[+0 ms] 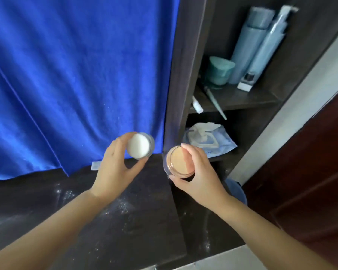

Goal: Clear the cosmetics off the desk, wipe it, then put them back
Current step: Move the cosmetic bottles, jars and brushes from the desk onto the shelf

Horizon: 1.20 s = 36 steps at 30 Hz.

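Dark tabletop (47, 221) nearest, wood-grain, dusted with white powder specks around the middle and right edge. Both forearms reach in over it from the bottom corners. Left hand (115, 170) held above the tabletop, grip closed round a white-lidded jar (140, 146), thumb under, fingers over the top side. Right hand (197, 176) just beside it, grip pinching a clear jar with a peach-tan lid (180, 162), fingers across the lid, thumb below. The two jars are near each other but apart, both off the surface. Small white label strip (96, 165) lies at the tabletop's back edge. Behind it a blue cloth (76, 75) hangs down, covering the whole back left. To the right a dark shelf unit (183, 55): lower shelf holds an opened blue wet-wipe pack (209, 141); upper shelf holds a teal cup (220, 72), two tall pale-blue bottles (248, 45), a small white box (246, 81). Blue round object (237, 190) under the right wrist, unclear what. Reddish-brown wooden door (310, 172) far right.
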Tool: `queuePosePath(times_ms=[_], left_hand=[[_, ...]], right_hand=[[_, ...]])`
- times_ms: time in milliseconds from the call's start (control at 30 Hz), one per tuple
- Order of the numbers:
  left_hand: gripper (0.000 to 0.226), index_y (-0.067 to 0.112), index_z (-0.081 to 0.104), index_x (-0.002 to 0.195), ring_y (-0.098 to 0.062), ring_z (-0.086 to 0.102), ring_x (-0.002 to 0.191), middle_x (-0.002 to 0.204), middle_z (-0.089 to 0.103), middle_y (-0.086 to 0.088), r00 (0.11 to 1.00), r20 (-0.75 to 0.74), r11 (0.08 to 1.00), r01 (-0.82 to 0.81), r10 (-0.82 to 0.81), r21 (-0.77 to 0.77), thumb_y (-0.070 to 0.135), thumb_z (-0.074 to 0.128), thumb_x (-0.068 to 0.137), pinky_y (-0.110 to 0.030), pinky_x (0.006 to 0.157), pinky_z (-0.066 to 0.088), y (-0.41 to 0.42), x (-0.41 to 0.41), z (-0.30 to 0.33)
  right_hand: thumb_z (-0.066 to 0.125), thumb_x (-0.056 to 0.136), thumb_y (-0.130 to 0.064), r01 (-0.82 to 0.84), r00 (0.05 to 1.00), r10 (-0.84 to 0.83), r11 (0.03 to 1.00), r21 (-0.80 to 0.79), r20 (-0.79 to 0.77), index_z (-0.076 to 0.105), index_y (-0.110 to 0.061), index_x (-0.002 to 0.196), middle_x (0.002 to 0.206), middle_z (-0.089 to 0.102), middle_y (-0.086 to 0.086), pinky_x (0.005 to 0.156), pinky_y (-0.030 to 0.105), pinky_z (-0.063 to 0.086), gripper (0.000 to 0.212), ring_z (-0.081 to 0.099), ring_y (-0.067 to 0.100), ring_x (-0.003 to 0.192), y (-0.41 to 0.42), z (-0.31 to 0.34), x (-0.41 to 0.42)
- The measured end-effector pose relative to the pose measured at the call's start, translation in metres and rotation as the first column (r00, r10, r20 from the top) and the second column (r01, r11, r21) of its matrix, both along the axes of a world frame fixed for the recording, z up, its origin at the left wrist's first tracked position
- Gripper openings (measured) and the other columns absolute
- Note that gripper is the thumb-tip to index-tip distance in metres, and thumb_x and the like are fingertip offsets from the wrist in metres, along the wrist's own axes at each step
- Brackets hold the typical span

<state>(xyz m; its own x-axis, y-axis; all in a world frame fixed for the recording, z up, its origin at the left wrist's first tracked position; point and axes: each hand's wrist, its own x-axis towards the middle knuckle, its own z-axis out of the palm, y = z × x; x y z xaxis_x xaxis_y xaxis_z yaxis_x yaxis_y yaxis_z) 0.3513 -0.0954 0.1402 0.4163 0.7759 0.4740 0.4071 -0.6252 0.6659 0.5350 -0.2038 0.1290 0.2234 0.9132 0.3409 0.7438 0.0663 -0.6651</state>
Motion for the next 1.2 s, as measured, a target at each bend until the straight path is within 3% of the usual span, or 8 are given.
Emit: queuePosePath(times_ms=[133, 267, 333, 467, 567, 767, 1033, 1200], left_hand=[[0.056, 0.027, 0.04, 0.121, 0.015, 0.037, 0.109, 0.119, 0.043, 0.028, 0.986, 0.085, 0.982, 0.132, -0.144, 0.133, 0.028, 0.067, 0.073, -0.002, 0.091, 0.026, -0.033, 0.044, 0.06], [0.055, 0.026, 0.041, 0.123, 0.0, 0.045, 0.108, 0.118, 0.047, 0.022, 0.962, 0.161, 0.968, 0.195, -0.22, 0.156, 0.033, 0.068, 0.075, -0.008, 0.089, 0.034, -0.052, 0.109, 0.107], [0.051, 0.022, 0.044, 0.119, -0.006, 0.049, 0.102, 0.112, 0.051, 0.014, 0.968, 0.153, 0.975, 0.183, -0.201, 0.125, 0.029, 0.07, 0.076, -0.018, 0.086, 0.04, -0.051, 0.146, 0.127], [0.048, 0.014, 0.046, 0.113, -0.024, 0.055, 0.101, 0.111, 0.058, -0.003, 0.995, -0.078, 0.993, 0.063, -0.055, 0.104, 0.038, 0.066, 0.077, -0.039, 0.087, 0.043, -0.029, 0.209, 0.141], [0.049, 0.011, 0.046, 0.111, -0.028, 0.055, 0.102, 0.111, 0.06, -0.007, 0.945, -0.309, 0.985, -0.062, 0.11, 0.161, 0.045, 0.061, 0.078, -0.037, 0.084, 0.036, -0.016, 0.233, 0.136], [0.051, 0.01, 0.048, 0.114, -0.027, 0.05, 0.106, 0.113, 0.058, -0.008, 0.876, -0.436, 0.971, -0.125, 0.205, 0.204, 0.047, 0.058, 0.08, -0.04, 0.084, 0.034, -0.011, 0.246, 0.125], [0.065, 0.012, 0.042, 0.128, -0.029, 0.043, 0.113, 0.122, 0.049, -0.012, 0.858, -0.431, 0.947, -0.172, 0.28, 0.272, 0.052, 0.059, 0.08, -0.041, 0.089, 0.036, -0.011, 0.247, 0.126], [0.052, 0.013, 0.045, 0.126, -0.027, 0.046, 0.105, 0.113, 0.051, -0.01, 0.951, -0.225, 0.925, -0.122, 0.212, 0.359, 0.039, 0.059, 0.083, -0.038, 0.084, 0.037, -0.033, 0.225, 0.13]], right_hand=[[0.07, 0.069, -0.044, 0.006, 0.996, -0.019, 0.987, 0.158, 0.082, 0.032, -0.028, 0.133, 0.129, 0.033, -0.028, 0.097, 0.006, 0.031, 0.076, 0.034, -0.01, 0.121, -0.039, 0.056, 0.045], [0.079, 0.069, -0.027, 0.171, 0.982, -0.187, 0.943, 0.285, 0.029, 0.038, -0.019, 0.133, 0.123, 0.041, -0.013, 0.091, -0.001, 0.028, 0.077, 0.037, -0.016, 0.111, -0.05, 0.1, 0.105], [0.077, 0.072, -0.027, 0.291, 0.955, -0.294, 0.92, 0.264, -0.028, 0.04, -0.02, 0.132, 0.118, 0.043, -0.011, 0.084, 0.003, 0.032, 0.071, 0.04, -0.008, 0.104, -0.04, 0.122, 0.134], [0.074, 0.074, -0.035, 0.394, 0.919, -0.395, 0.914, 0.093, -0.008, 0.046, -0.017, 0.122, 0.107, 0.051, -0.002, 0.076, 0.022, 0.035, 0.059, 0.051, 0.014, 0.099, -0.005, 0.138, 0.179], [0.072, 0.074, -0.038, 0.417, 0.904, -0.415, 0.909, -0.001, 0.097, 0.047, -0.013, 0.113, 0.111, 0.054, 0.011, 0.074, 0.028, 0.039, 0.053, 0.054, 0.029, 0.101, 0.016, 0.13, 0.195], [0.067, 0.08, -0.038, 0.409, 0.901, -0.406, 0.912, 0.01, 0.154, 0.038, -0.005, 0.131, 0.127, 0.046, 0.016, 0.093, 0.039, 0.044, 0.067, 0.049, 0.034, 0.114, 0.038, 0.118, 0.209], [0.062, 0.084, -0.039, 0.358, 0.905, -0.366, 0.931, 0.077, 0.219, 0.026, -0.009, 0.141, 0.147, 0.025, 0.013, 0.099, 0.04, 0.04, 0.074, 0.035, 0.03, 0.132, 0.032, 0.111, 0.211], [0.062, 0.086, -0.028, 0.258, 0.907, -0.338, 0.917, 0.303, 0.251, 0.038, -0.01, 0.136, 0.15, 0.027, 0.013, 0.106, 0.033, 0.032, 0.058, 0.026, 0.026, 0.139, 0.007, 0.107, 0.204]])
